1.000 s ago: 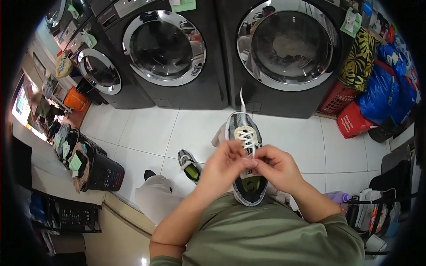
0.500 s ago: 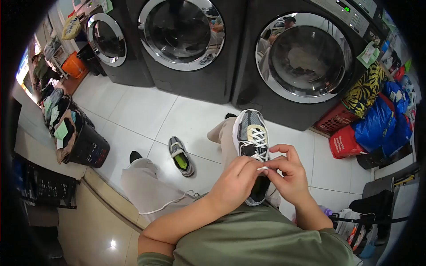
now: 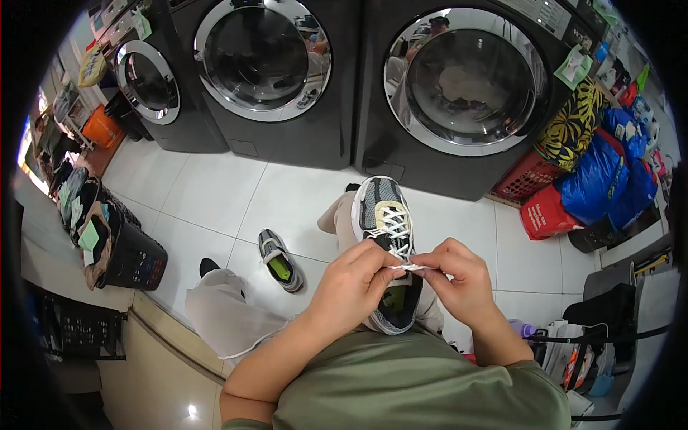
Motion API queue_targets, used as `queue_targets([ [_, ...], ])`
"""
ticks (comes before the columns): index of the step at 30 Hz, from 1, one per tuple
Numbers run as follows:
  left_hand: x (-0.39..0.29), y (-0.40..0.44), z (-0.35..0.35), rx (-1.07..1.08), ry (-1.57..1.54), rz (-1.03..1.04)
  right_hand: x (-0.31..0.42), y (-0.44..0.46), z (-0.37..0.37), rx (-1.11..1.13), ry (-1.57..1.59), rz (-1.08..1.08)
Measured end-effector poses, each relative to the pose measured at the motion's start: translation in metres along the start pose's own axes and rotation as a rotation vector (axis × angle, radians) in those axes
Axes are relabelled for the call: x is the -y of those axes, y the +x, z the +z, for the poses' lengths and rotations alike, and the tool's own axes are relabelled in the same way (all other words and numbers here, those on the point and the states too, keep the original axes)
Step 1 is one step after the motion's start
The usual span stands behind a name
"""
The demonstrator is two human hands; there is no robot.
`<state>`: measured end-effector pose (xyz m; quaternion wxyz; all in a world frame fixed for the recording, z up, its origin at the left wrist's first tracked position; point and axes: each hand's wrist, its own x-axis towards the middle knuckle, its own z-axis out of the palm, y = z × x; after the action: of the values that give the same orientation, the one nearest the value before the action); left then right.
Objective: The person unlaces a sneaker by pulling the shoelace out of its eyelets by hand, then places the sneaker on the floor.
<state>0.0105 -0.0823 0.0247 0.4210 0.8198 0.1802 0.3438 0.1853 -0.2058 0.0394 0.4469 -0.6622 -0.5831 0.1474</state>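
Observation:
A grey and black sneaker with crisscrossed white laces rests on my lap, toe pointing away from me. Above its opening, my left hand pinches the white shoelace between thumb and fingers. My right hand pinches the same lace from the other side, so a short stretch runs between the two. The fingertips cover part of the lace. On the floor to the left lies the matching sneaker, its bright green insole showing.
Dark front-loading machines line the far side. A black basket of clothes stands at left. At right are a red basket, blue bags and a red bag. White tiles cover the floor.
My hands have drawn slightly apart, and the lace between them now lies straighter. The view has shifted a little, moving the whole scene leftward.

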Motion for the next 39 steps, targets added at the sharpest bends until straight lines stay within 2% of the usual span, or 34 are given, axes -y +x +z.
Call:
queue_targets([
  [6,0.007,0.008,-0.004,0.031,-0.108,-0.139,-0.004,-0.007,-0.016,-0.01,-0.051,-0.005],
  [11,0.04,0.001,0.002,0.031,-0.527,-0.433,-0.01,-0.01,-0.029,0.08,-0.104,0.024],
  [14,0.045,-0.004,0.004,0.01,-0.519,-0.491,-0.017,-0.009,-0.035,0.132,-0.127,0.039],
  [18,0.062,-0.011,0.01,-0.062,-0.605,-0.492,-0.033,-0.009,-0.034,0.148,-0.162,-0.018],
  [21,0.072,-0.013,0.01,-0.064,-0.636,-0.51,-0.04,-0.007,-0.028,0.158,-0.193,0.031],
  [23,0.085,-0.017,0.004,0.005,-0.725,-0.488,-0.047,-0.009,-0.027,0.239,-0.084,0.194],
  [24,0.085,-0.018,0.002,-0.043,-0.713,-0.466,-0.049,-0.009,-0.029,0.28,-0.031,0.273],
  [26,0.083,-0.023,-0.002,-0.148,-0.686,-0.426,-0.046,-0.015,-0.03,0.334,0.003,0.279],
  [27,0.087,-0.03,-0.007,-0.095,-0.543,-0.5,-0.044,-0.02,-0.027,0.362,0.024,0.282],
  [30,0.094,-0.049,0.006,-0.131,-0.667,-0.847,-0.06,-0.032,0.003,0.387,0.142,0.388],
  [31,0.092,-0.053,0.01,-0.042,-0.67,-0.84,-0.03,-0.024,0.005,0.382,0.127,0.368],
  [34,0.071,-0.052,0.028,0.031,-0.822,-0.872,-0.021,-0.019,0.023,0.313,-0.059,0.389],
  [35,0.08,-0.054,0.03,0.061,-0.771,-0.811,-0.025,-0.019,0.026,0.287,-0.089,0.382],
  [38,0.071,-0.047,0.017,0.021,-0.803,-0.696,-0.062,-0.019,0.037,0.138,0.107,0.245],
  [39,0.068,-0.045,0.014,-0.051,-0.906,-0.605,-0.057,-0.008,0.033,0.164,0.213,0.252],
])
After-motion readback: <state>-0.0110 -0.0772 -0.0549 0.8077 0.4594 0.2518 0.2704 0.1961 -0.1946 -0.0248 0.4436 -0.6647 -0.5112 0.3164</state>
